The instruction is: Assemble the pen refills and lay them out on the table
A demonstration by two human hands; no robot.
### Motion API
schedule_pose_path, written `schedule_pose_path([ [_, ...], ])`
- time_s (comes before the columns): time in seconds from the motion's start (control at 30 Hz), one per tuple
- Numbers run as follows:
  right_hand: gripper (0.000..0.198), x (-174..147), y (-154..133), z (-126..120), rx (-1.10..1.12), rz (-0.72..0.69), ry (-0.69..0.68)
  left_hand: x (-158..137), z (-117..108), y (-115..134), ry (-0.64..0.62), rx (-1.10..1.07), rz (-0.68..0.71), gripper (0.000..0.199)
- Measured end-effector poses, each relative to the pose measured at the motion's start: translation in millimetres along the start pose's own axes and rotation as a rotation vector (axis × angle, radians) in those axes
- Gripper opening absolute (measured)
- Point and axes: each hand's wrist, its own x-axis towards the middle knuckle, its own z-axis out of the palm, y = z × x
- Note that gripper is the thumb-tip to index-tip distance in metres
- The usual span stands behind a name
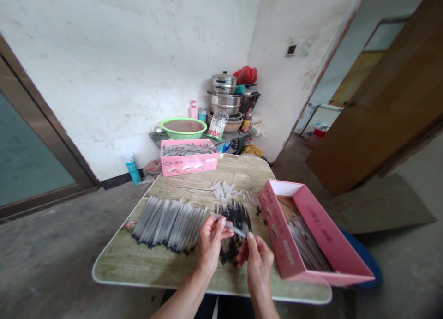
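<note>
A translucent pen barrel [236, 229] slants between my two hands, above the table. My left hand [211, 240] is closed round its left part, the thumb on top. The right end is pinched between the thumb and fingers of my right hand [258, 256]. Behind and under my hands lies a bunch of thin black pen refills [235, 213], partly hidden by them. To the left, a row of frosted pens [169, 223] with black ends lies side by side. A heap of small whitish pieces, perhaps caps [224, 189], sits beyond the refills.
An open pink box [282, 233] holding pale barrels stands at the table's right edge. Another pink box [188, 165], filled with similar barrels, stands at the back left. Past the table [138, 268] are a green basin [183, 134], stacked pots [224, 99] and bottles.
</note>
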Motion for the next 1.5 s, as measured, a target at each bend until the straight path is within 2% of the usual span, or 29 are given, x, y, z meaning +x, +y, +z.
schedule_pose_path([
  [0.1,0.047,2.1,-5.1,-2.7,-0.084,0.045,0.034,-2.0,2.3,-0.3,-0.012,0.001,-0.005,0.035],
  [0.2,0.047,4.0,-8.7,-6.8,-0.048,0.084,-0.014,-1.4,2.2,0.3,-0.007,-0.009,-0.006,0.035],
  [0.33,0.035,3.5,-11.1,-10.0,0.041,-0.001,-0.123,-0.3,2.7,1.9,0.004,-0.03,-0.011,0.036],
  [0.4,0.034,2.9,-10.9,-10.5,0.02,-0.011,-0.129,-0.7,3.8,2.2,-0.006,-0.025,-0.009,0.036],
  [0.57,0.048,4.7,-9.0,-13.7,-0.062,0.086,-0.082,-0.8,5.3,1.7,-0.021,-0.009,-0.011,0.036],
  [0.7,0.033,5.8,-9.4,-15.4,0.012,0.006,-0.156,1.2,4.5,0.8,-0.015,-0.007,0.009,0.034],
  [0.77,0.033,5.4,-10.2,-14.8,0.004,0.003,-0.176,1.7,4.4,0.2,-0.021,-0.001,0.011,0.033],
  [0.9,0.045,5.4,-11.5,-13.5,-0.054,0.088,-0.129,2.0,4.5,0.1,-0.029,-0.002,-0.007,0.034],
  [1.07,0.036,6.0,-12.6,-13.4,-0.008,0.017,-0.195,2.8,4.2,1.0,-0.018,0.003,0.001,0.032],
  [1.23,0.048,4.2,-13.4,-11.8,-0.062,0.114,-0.138,2.5,5.7,1.4,-0.024,-0.001,0.001,0.033],
  [1.4,0.041,3.3,-13.7,-10.2,-0.026,0.042,-0.18,3.5,5.5,1.9,-0.023,0.001,0.007,0.034],
  [1.5,0.046,3.5,-12.8,-10.1,-0.037,0.105,-0.159,3.8,5.2,2.4,-0.038,0.013,-0.006,0.034],
])
